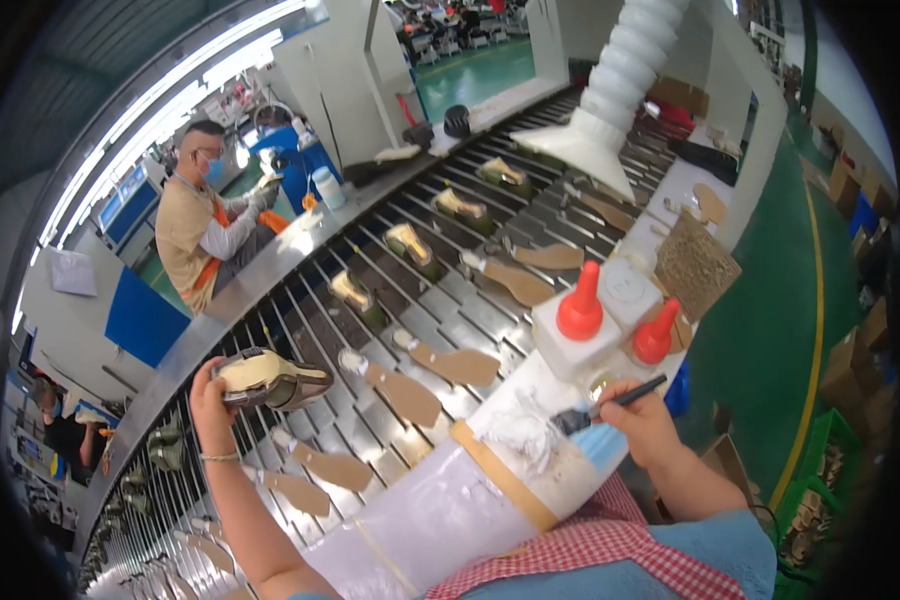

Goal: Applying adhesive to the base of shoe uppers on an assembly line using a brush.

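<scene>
My left hand grips the heel end of a lasted shoe upper, dark with a pale cream underside turned up, and holds it above the slatted conveyor. In my right hand is a brush with a black handle. Its dark bristles are over a crumpled white cloth on the plastic-covered ledge; whether they touch it I cannot tell. Brown shoe soles lie in pairs on the slats beside my left hand. Farther up are several more uppers, undersides up.
White bottles with red nozzle caps stand beyond my right hand, near a rough brown block. A white ribbed duct hangs over the conveyor. Across it, a masked person works. A green crate stands at lower right.
</scene>
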`<action>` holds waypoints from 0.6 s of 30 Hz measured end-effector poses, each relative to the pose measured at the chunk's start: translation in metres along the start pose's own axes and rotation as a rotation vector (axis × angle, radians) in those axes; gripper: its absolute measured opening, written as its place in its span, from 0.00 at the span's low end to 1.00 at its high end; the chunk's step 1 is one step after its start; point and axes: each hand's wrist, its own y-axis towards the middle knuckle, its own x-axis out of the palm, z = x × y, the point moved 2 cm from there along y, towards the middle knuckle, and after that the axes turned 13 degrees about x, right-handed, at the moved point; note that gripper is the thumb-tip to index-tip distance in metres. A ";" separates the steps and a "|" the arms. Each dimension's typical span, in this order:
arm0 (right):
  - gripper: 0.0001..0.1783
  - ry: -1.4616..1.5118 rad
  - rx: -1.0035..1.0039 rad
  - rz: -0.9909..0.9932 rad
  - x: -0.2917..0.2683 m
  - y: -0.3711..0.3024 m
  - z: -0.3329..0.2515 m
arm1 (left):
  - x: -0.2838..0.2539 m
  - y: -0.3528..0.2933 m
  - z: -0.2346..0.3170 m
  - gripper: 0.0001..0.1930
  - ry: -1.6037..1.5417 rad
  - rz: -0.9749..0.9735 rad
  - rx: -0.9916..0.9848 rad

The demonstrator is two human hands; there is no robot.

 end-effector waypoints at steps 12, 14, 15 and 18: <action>0.11 -0.999 -0.266 0.268 -0.048 0.018 -0.045 | 0.027 -0.162 -0.045 0.20 0.101 -0.447 -0.597; 0.12 -1.159 -0.259 0.313 -0.054 0.021 -0.038 | 0.031 -0.195 -0.060 0.27 0.046 -0.459 -0.709; 0.12 -1.197 -0.269 0.302 -0.051 0.024 -0.035 | 0.023 -0.215 -0.076 0.32 0.121 -0.527 -0.664; 0.12 -1.162 -0.288 0.233 -0.066 0.035 -0.019 | 0.054 -0.267 -0.040 0.27 0.037 -0.772 -0.540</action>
